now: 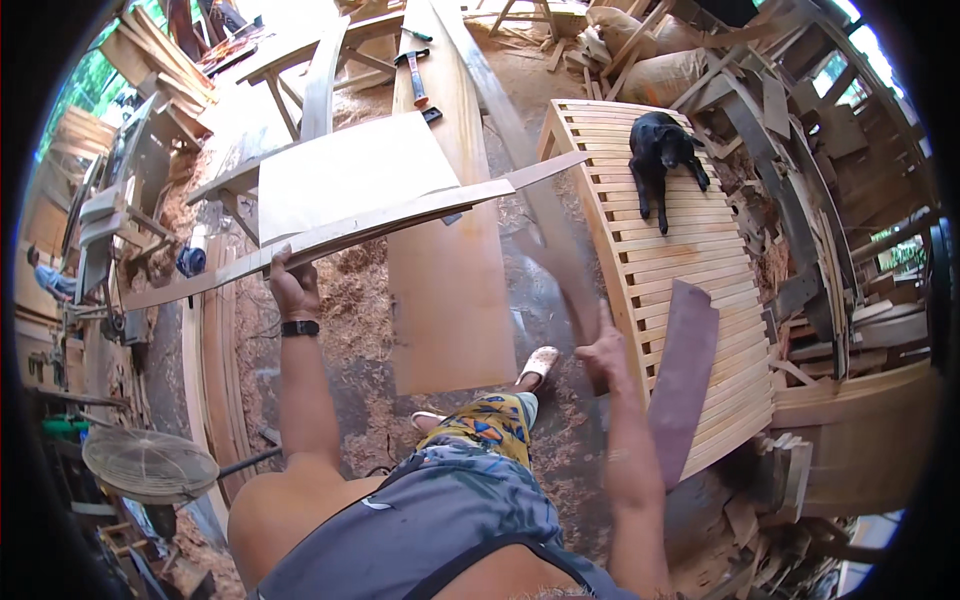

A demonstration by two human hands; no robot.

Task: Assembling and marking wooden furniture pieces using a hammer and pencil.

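Note:
My left hand (294, 279) grips a stack of long thin boards (380, 222) held crosswise, over a white sheet (350, 165). My right hand (602, 348) is closed on a long plank (535, 215) that runs away from me, blurred by motion. A wide plywood board (445, 315) lies below the boards, with a hammer (417, 80) and dark small tools on its far end.
A black dog (660, 160) lies on a slatted wooden frame (700, 380) to my right, beside a purple strip (680, 370). A round fan (150, 463) stands at left. A person (48, 275) is at far left. Trestles, shavings and timber piles surround me.

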